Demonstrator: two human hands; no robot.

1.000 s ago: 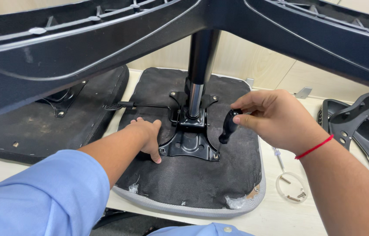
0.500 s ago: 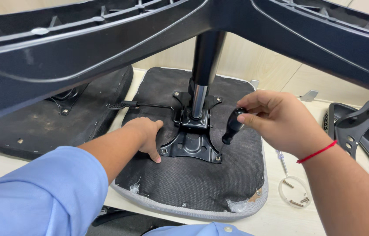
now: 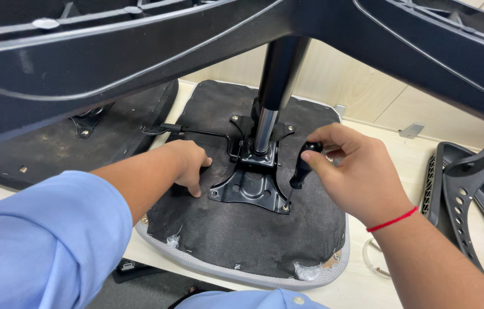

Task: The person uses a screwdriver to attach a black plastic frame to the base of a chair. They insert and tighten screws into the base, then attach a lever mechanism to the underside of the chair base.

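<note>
Over everything we've got the black star base (image 3: 139, 63), legs spread across the top of the view, with its gas column (image 3: 273, 86) dropping straight down into the middle of the work. Under it lies the seat (image 3: 242, 240), upside down on the pale counter (image 3: 368, 280), its dark fabric underside facing us. A second seat pan (image 3: 53, 143) sits just beside it on the left, and black plastic chair parts (image 3: 477, 189) lie off to the right.

Centre stage is the metal plate (image 3: 250, 183), flat on the seat with the column standing in it and a lever (image 3: 187, 131) running out to the left.

Our left hand (image 3: 187, 166) is pressed down on the fabric just beside the plate's left edge, fingers curled and spread, gripping nothing, just bracing the seat. Our right hand (image 3: 348, 171) is closed round the black handle of a screwdriver (image 3: 302, 171), thumb and fingers pinching it near the top, the shaft angling down so the tip sits at the screw (image 3: 284, 207) in the plate's near right corner.

So by our reading we're at the fastening step, working that corner screw. Whether it's going in or coming out we can't tell. The next turn calls for the tip to stay seated square in the screw head, pressure down along the shaft, and the left hand holding the seat from twisting. Screws show at the other corners too.
</note>
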